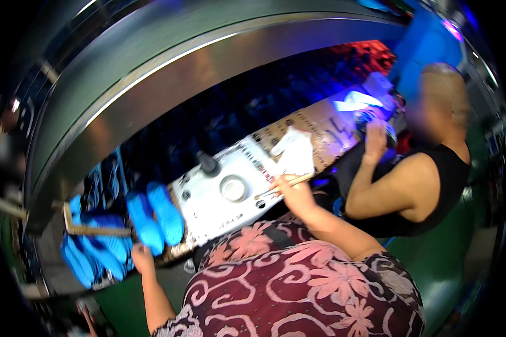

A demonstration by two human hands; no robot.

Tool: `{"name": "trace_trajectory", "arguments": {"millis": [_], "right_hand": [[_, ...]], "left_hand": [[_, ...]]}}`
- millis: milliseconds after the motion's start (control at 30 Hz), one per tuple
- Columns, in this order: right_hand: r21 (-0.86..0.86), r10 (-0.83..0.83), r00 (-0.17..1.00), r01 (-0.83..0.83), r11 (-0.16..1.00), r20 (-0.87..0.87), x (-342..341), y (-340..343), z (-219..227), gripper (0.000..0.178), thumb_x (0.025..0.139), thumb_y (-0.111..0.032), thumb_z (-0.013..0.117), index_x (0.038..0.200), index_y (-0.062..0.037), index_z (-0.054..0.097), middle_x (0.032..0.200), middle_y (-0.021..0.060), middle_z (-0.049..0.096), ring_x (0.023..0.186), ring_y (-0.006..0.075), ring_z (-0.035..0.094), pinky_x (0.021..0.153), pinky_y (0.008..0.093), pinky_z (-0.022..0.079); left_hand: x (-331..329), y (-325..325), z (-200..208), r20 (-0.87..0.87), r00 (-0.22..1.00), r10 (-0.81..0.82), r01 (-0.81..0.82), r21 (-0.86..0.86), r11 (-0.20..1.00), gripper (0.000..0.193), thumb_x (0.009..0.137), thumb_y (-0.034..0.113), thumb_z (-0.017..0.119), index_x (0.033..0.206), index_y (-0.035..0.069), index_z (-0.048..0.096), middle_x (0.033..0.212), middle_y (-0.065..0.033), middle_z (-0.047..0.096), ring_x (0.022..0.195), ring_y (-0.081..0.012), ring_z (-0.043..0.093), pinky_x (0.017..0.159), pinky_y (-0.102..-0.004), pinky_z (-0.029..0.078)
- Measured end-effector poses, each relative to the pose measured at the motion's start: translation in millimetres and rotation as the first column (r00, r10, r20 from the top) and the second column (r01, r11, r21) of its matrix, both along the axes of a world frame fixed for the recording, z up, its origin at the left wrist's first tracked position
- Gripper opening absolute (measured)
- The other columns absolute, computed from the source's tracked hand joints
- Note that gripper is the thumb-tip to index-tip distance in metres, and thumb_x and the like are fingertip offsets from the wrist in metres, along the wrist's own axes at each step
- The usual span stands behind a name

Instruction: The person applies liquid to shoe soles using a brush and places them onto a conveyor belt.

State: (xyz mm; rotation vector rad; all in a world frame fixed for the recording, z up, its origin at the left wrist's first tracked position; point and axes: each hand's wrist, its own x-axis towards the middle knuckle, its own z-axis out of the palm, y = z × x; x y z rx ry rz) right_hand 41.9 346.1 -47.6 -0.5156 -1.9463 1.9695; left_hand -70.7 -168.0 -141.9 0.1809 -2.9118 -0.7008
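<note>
My right hand [296, 195] is closed on a thin brush [305, 178] with a pale wooden handle, over the right edge of a white-covered worktop [208, 210]. On that worktop stand a small round white pot [233, 189] and a dark bottle [209, 164]. At the lower left, my left hand [143, 258] is beside the blue shoe soles, its fingers small and blurred; whether it touches one is unclear. Two blue soles [146, 223] lie side by side just beyond it. Several more blue soles [98, 255] are packed together to its left.
A crumpled white cloth [296, 153] lies right of the white cover, on brown printed cardboard [320, 126]. A co-worker [399, 180] sits close on the right, hands on a dark object under violet light. A metal-sided machine [146, 78] arches over the far side. A wooden bar [98, 230] crosses the packed soles.
</note>
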Motion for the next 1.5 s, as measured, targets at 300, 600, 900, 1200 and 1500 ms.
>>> {"name": "trace_trajectory", "arguments": {"millis": [300, 600, 900, 1200, 1500], "right_hand": [[0.016, -0.009, 1.0, 0.009, 1.0, -0.001, -1.0, -8.6, 22.1, 0.033, 0.095, -0.023, 0.05, 0.079, 0.0024, 0.063, 0.068, 0.0065, 0.06, 0.06, 0.0103, 0.051, 0.061, 0.0233, 0.041], [0.046, -0.038, 0.996, 0.035, 0.998, 0.076, 1.9, -3.7, 23.1, 0.034, 0.094, -0.027, 0.052, 0.077, 0.0006, 0.061, 0.068, 0.0042, 0.056, 0.061, 0.0099, 0.05, 0.061, 0.022, 0.039], [0.026, 0.14, 0.979, -0.138, 0.99, -0.148, -20.6, -40.5, 67.3, 0.033, 0.094, -0.023, 0.05, 0.078, 0.0007, 0.066, 0.069, 0.0057, 0.062, 0.065, 0.011, 0.054, 0.061, 0.0253, 0.043], [0.651, 0.397, 0.832, -0.057, 0.757, -0.389, -22.9, -50.1, 75.4, 0.025, 0.086, -0.017, 0.059, 0.065, -0.0054, 0.065, 0.062, 0.0032, 0.062, 0.06, 0.0203, 0.052, 0.069, 0.033, 0.039], [0.741, 0.376, 0.85, 0.023, 0.671, -0.368, -20.9, -45.2, 72.4, 0.024, 0.083, -0.017, 0.061, 0.062, -0.007, 0.064, 0.058, 0.0042, 0.058, 0.059, 0.0218, 0.053, 0.068, 0.0334, 0.038]], "left_hand": [[-21.8, 67.0, 37.7, 0.192, 0.981, -0.027, 0.011, 0.085, 0.996, 0.099, 0.058, 0.045, 0.082, 0.134, 0.002, 0.036, 0.115, -0.0269, 0.057, 0.107, -0.0382, 0.056, 0.09, -0.0419, 0.046], [-9.1, 83.1, 69.5, 0.407, 0.913, 0.024, -0.405, 0.897, 0.177, 0.031, 0.087, 0.025, 0.056, 0.111, 0.005, 0.053, 0.093, -0.007, 0.063, 0.079, -0.0143, 0.062, 0.057, -0.0253, 0.047], [36.2, 207.8, 133.0, -0.133, 0.974, -0.184, 0.199, 0.889, 0.413, 0.039, 0.084, 0.006, 0.06, 0.118, -0.001, 0.041, 0.102, -0.0125, 0.057, 0.078, -0.0158, 0.06, 0.065, -0.0283, 0.053], [45.1, 263.2, 146.8, -0.321, 0.887, -0.333, 0.446, 0.785, 0.431, 0.04, 0.08, -0.002, 0.063, 0.116, -0.003, 0.045, 0.105, -0.0112, 0.06, 0.093, -0.0165, 0.06, 0.086, -0.0294, 0.046], [47.3, 266.8, 145.8, -0.405, 0.843, -0.354, 0.535, 0.699, 0.475, 0.036, 0.077, -0.003, 0.063, 0.11, -0.003, 0.049, 0.097, -0.0085, 0.062, 0.087, -0.0137, 0.06, 0.079, -0.0263, 0.047]]}}
